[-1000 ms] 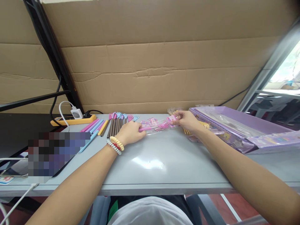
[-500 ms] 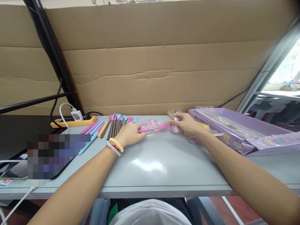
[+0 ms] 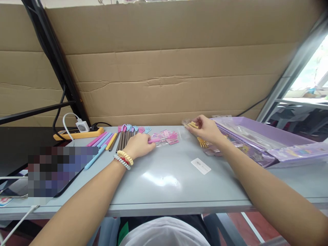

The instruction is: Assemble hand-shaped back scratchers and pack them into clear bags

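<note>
My left hand, with beaded bracelets at the wrist, is closed on a pink hand-shaped stick. Beneath that stick lies clear packaging with pink cards. My right hand pinches clear wrapping near yellow hand-shaped pieces beside the purple box. Brown sticks with pink, blue and purple hand-shaped tops lie in a row just left of my left hand. A small white card rests on the table in front of my right hand.
An open purple box stands at the right. Colored pens, a yellow power strip with a white charger, and a blurred dark device are at the left. Cardboard lines the back; the table edge runs in front.
My right hand has moved off the pink packaging, slightly right and back, to the yellow pieces. A white card now shows on the table. My left hand still holds the pink stick.
</note>
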A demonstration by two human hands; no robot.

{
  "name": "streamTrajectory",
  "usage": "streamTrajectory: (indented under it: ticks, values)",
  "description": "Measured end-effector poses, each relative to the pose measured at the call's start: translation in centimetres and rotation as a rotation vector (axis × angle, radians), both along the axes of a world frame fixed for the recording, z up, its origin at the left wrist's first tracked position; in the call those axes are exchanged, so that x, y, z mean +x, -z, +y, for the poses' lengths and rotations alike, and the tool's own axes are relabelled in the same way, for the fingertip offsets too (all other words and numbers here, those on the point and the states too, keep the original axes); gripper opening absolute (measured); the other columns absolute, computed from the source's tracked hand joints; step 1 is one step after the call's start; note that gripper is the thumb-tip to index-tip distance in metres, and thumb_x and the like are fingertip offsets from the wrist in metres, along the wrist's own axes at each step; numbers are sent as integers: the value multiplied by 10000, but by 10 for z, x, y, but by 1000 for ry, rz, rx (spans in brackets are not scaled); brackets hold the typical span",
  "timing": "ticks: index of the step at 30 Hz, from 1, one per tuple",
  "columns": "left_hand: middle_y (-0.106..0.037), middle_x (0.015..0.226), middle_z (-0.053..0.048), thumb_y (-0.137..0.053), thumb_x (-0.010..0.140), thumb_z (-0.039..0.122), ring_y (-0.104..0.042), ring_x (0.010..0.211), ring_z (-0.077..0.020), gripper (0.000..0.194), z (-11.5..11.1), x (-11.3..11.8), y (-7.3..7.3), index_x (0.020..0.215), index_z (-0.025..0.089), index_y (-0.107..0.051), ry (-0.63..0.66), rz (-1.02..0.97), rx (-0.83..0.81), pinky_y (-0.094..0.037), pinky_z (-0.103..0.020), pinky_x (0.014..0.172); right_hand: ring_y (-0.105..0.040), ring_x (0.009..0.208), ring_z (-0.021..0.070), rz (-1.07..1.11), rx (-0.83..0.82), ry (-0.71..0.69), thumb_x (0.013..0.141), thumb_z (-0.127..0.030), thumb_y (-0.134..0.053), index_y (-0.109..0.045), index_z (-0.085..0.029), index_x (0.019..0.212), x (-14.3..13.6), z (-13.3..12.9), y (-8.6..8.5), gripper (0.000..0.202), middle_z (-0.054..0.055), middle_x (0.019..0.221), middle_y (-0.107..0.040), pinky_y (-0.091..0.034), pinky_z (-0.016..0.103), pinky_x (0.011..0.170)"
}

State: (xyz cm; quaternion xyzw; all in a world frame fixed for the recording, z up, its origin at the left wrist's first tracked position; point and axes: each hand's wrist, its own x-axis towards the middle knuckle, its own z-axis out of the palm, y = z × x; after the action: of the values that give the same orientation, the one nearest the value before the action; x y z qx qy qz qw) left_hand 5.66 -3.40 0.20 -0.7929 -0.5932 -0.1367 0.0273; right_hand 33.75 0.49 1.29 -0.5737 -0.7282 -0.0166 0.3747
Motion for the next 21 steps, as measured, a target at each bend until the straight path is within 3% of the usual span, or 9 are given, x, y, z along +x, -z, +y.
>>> streamTrajectory:
  ticks: [3, 5, 9, 11, 16, 19, 21]
  values:
    - [-624, 664, -65, -431, 737, 407, -570, 607, -219, 263, 1, -1, -1, 678, 198, -581, -23, 16, -15, -305, -292, 492, -495, 592, 131, -152, -173, -188, 692, -411, -613, -499, -197, 724, -3, -12, -9, 245, -12, 650, -558, -349, 247, 550]
    - [-636, 685, -69, -432, 738, 406, -579, 618, -223, 266, 0, 0, -1, 692, 198, -592, -29, 24, -33, -319, -293, 498, -510, 617, 143, -272, -213, -264, 703, -414, -597, -509, -202, 764, -11, -18, -8, 238, -6, 679, -570, -352, 254, 565]
    - [-643, 693, -67, -436, 738, 408, -585, 627, -224, 272, -2, 2, -2, 690, 199, -603, -9, 22, -53, -340, -294, 507, -563, 928, 245, -277, -109, -93, 702, -514, -588, -499, -172, 1076, -29, -21, 4, 515, 120, 1063, -597, -403, 308, 701]
    - [-646, 703, -74, -429, 741, 407, -586, 631, -225, 280, -3, 2, -1, 696, 197, -610, 3, 26, -68, -344, -298, 513, -536, 1041, 291, -305, -158, 12, 715, -479, -585, -455, -148, 1174, -32, -18, 9, 581, 170, 1191, -548, -403, 331, 745]
    - [-650, 729, -100, -381, 781, 470, -590, 635, -237, 378, -2, 2, 2, 707, 190, -624, 9, 44, -129, -361, -317, 530, -596, 884, 272, -364, -357, 155, 728, -201, -509, -487, -142, 1104, -20, -10, 7, 382, 150, 1009, -632, -381, 309, 641]
    - [-641, 692, -111, -290, 818, 584, -599, 650, -258, 536, -4, 3, 3, 638, 194, -612, 18, 91, -120, -377, -334, 558, -586, 833, 241, -331, -237, 160, 731, -220, -508, -519, -158, 1003, -13, -10, -1, 279, 120, 947, -638, -364, 290, 617]
    - [-632, 668, -117, -232, 822, 639, -607, 666, -272, 623, -6, 5, 2, 601, 195, -609, 29, 132, -129, -392, -346, 585, -574, 766, 207, -335, -200, 71, 729, -276, -534, -542, -176, 895, -10, -15, -9, 193, 82, 864, -639, -354, 276, 592]
